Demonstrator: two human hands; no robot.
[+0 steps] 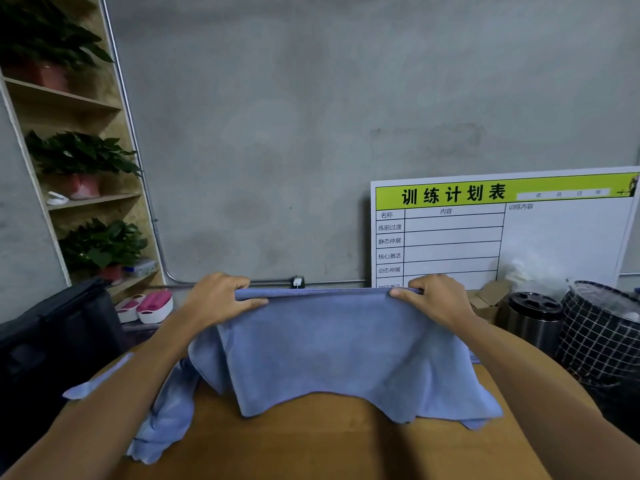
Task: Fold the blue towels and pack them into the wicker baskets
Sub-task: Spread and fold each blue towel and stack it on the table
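Two hands hold a blue towel up by its top edge above a wooden table.

The blue towel [332,348] hangs in front of the person, its top edge stretched level from left to right, so its long axis runs across the view; the lower edge is wavy and drapes onto the wooden table [311,445]. The left hand [221,299] and the right hand [433,299] each pinch one top corner, thumb in front, fingers curled behind. More blue cloth [162,420] lies crumpled at the table's left edge, partly hidden by the left forearm. Beside the table on the right stand a checked basket [599,337] and a dark metal can [535,320]; the basket is cut off by the frame edge.
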